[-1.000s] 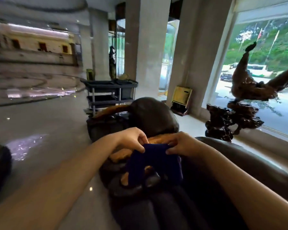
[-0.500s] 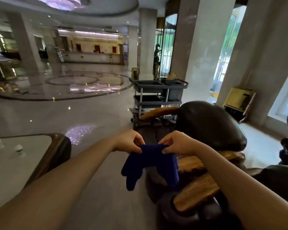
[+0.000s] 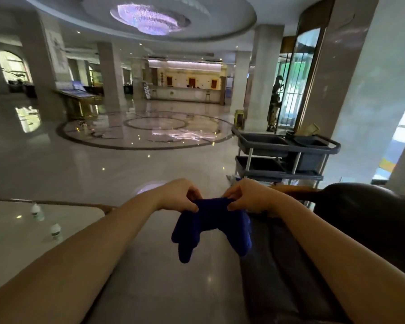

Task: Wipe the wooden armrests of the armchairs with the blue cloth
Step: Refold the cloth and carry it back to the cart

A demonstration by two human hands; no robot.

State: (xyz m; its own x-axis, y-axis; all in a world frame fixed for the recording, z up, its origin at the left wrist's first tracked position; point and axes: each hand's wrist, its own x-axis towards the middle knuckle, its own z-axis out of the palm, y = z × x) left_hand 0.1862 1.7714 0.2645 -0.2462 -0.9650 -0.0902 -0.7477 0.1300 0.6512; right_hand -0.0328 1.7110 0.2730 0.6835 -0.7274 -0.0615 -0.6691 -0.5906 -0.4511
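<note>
The blue cloth (image 3: pixel 212 224) hangs in the air between my hands, its two ends drooping down. My left hand (image 3: pixel 178 195) pinches its upper left edge and my right hand (image 3: pixel 248 195) pinches its upper right edge. Behind my right arm stands a dark leather armchair (image 3: pixel 365 213). A strip of its wooden armrest (image 3: pixel 297 192) shows just past my right hand. The cloth hangs clear of the armrest, over the floor and the chair's dark side.
A grey service cart (image 3: pixel 283 157) stands behind the armchair. A low white table (image 3: pixel 12 232) with two small bottles (image 3: pixel 46 222) sits at the left. Polished lobby floor (image 3: pixel 131 160) stretches ahead, with pillars and a person's figure (image 3: pixel 275 104) by the glass door.
My view has swung left and up, away from the window and armrests toward the lobby. The cloth has lifted off the wooden armrest and now hangs between both hands.
</note>
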